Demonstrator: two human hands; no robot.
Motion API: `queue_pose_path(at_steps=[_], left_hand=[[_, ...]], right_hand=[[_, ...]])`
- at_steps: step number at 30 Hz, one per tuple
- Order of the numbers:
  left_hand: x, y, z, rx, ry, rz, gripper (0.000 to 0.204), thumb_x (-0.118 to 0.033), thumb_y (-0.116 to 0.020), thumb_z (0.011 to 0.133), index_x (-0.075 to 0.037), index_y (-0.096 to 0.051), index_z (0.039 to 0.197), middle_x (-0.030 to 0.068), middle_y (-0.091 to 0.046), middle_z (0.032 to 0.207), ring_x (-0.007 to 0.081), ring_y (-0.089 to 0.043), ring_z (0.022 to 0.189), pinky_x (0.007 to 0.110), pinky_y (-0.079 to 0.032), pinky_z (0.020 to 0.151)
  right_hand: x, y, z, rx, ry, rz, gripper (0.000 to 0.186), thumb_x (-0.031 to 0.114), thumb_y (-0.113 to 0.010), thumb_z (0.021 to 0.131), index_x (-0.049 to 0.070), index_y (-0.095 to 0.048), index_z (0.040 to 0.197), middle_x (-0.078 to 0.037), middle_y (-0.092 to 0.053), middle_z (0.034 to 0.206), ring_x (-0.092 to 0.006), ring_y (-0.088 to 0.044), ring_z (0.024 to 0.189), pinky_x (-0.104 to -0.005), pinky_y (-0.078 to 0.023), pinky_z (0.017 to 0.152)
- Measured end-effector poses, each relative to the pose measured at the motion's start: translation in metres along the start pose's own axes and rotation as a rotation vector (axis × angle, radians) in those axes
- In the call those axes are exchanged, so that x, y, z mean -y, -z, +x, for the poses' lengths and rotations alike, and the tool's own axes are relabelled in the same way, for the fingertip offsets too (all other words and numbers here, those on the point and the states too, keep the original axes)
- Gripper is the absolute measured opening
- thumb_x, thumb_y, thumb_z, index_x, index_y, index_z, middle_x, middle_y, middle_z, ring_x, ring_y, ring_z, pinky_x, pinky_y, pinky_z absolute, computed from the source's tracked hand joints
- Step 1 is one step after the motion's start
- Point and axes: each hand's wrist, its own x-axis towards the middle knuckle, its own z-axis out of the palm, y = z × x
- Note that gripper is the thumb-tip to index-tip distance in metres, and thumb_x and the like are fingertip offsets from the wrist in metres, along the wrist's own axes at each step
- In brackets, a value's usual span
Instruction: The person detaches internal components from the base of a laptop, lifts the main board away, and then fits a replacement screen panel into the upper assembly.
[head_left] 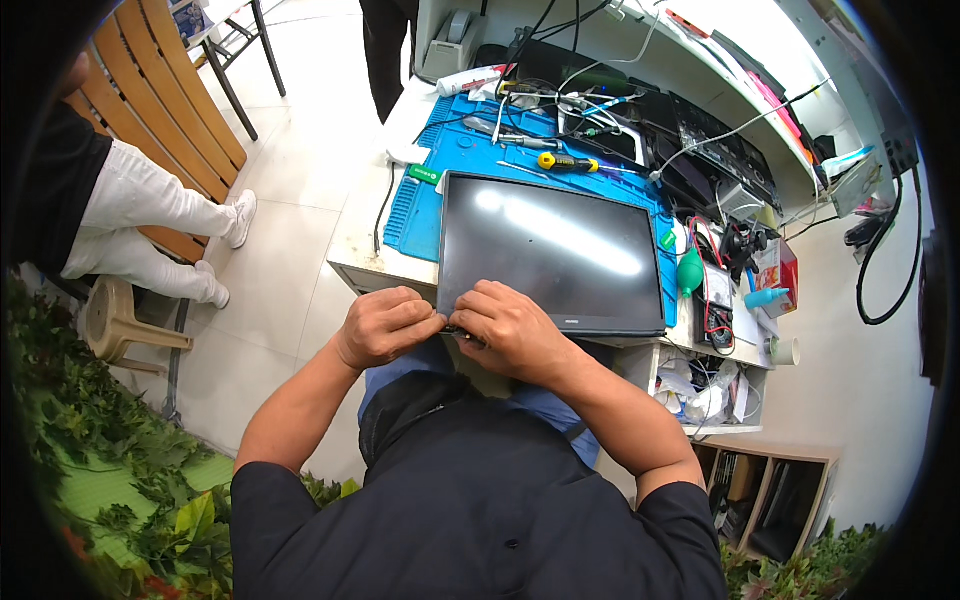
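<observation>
A dark, glossy laptop screen (540, 255) lies tilted on the blue repair mat (412, 218), its lower edge toward me and a band of light reflected across it. Both of my hands meet at its lower left corner. My left hand (388, 326) is closed, thumb and fingertips pinched at the corner's edge. Curled over the lower rim just beside it, my right hand (508, 328) grips the screen's frame. Whatever lies between the fingertips is too small and hidden to make out. A yellow and black screwdriver (567, 162) rests on the mat beyond the screen.
Tweezers, cables and tools crowd the mat's far side. Right of the screen are a green air blower (690, 271), a multimeter (716, 300) and a light-blue bottle (767, 298). An open drawer (668, 385) sits below. A person in white trousers (150, 200) is at left, near a stool (125, 318).
</observation>
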Motion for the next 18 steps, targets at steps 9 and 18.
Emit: queue_pose_path(at_steps=[9,18], left_hand=[[0.004,-0.001,-0.004,0.018,-0.018,-0.034,0.025,0.002,-0.083,0.078,-0.006,-0.081,0.102,0.0018,-0.065,0.086,0.0181,-0.068,0.072,0.031,-0.058,0.06],[-0.019,0.015,-0.002,0.068,0.97,-0.545,0.012,-0.005,-0.075,0.096,-0.002,-0.08,0.107,0.0073,-0.075,0.095,0.014,-0.072,0.074,0.027,-0.058,0.066]], right_hand=[[-0.002,-0.002,0.0,0.004,0.003,0.01,0.032,0.004,-0.087,0.073,0.001,-0.074,0.102,-0.008,-0.067,0.103,-0.029,-0.065,0.098,-0.0421,-0.056,0.09],[0.003,0.007,-0.002,0.019,-0.111,0.044,0.04,0.01,-0.089,0.077,0.003,-0.071,0.112,-0.011,-0.065,0.107,-0.0313,-0.063,0.104,-0.0439,-0.052,0.093]])
